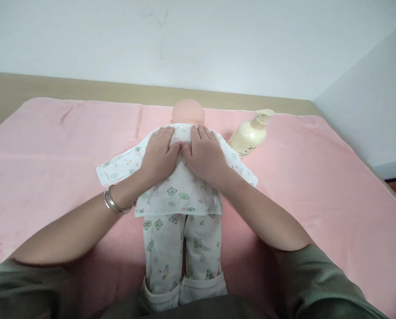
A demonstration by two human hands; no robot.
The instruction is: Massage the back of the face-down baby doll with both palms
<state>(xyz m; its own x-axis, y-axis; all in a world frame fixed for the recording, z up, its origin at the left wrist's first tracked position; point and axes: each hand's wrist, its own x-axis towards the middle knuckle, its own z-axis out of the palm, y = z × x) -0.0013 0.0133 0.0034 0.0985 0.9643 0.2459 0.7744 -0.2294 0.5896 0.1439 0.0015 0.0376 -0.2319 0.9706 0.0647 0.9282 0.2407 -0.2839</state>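
Note:
A baby doll [188,112] lies face down with its head pointing away from me. It wears a white printed top [184,195] and matching trousers [165,248]. My left hand [160,153] rests flat on the left side of the doll's upper back, fingers stretched toward its shoulder. Mirroring it, my right hand [206,155] lies flat on the right side. The two thumbs meet near the middle of the back. Neither hand grips anything. The doll's face is hidden, and its sleeves spread out to both sides.
A cream pump bottle [249,135] leans or lies at a tilt beside the doll's right-hand sleeve. Beneath everything is a pink mat [317,177] on a wooden surface [118,91]. A white wall [218,44] rises behind, with another wall at the right.

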